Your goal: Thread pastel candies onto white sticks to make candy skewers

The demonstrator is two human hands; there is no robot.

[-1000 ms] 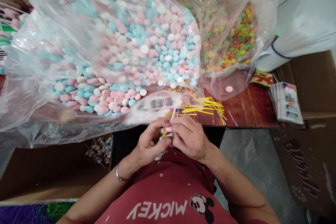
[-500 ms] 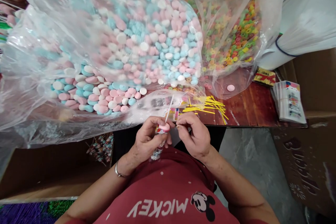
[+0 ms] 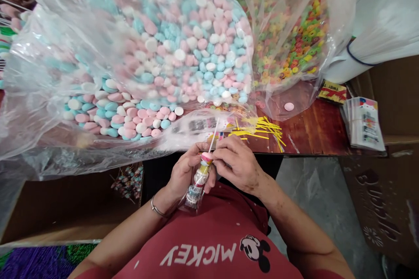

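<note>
A candy skewer (image 3: 197,184) in a clear printed wrapper hangs tilted in front of the red shirt, with a pink piece at its top and a white stick (image 3: 214,136) pointing up and away. My left hand (image 3: 183,169) is closed around the wrapped skewer just under its top. Against the skewer's upper end, beside the base of the stick, my right hand (image 3: 238,165) has its fingers pinched together. Whatever sits between those fingertips is hidden. Yellow twist ties (image 3: 262,130) lie scattered on the table just beyond my right hand.
A big clear bag of pink, blue and white candies (image 3: 153,59) covers the table's left side. Behind stands a bag of colourful ring candies (image 3: 294,48). At right are a stack of printed wrappers (image 3: 366,124) and a white mug (image 3: 338,65). An open carton (image 3: 75,209) holds finished-looking skewers (image 3: 128,183).
My right hand has moved left against the skewer's top. My left hand has turned, so more of the wrapped candies shows. The view has shifted slightly.
</note>
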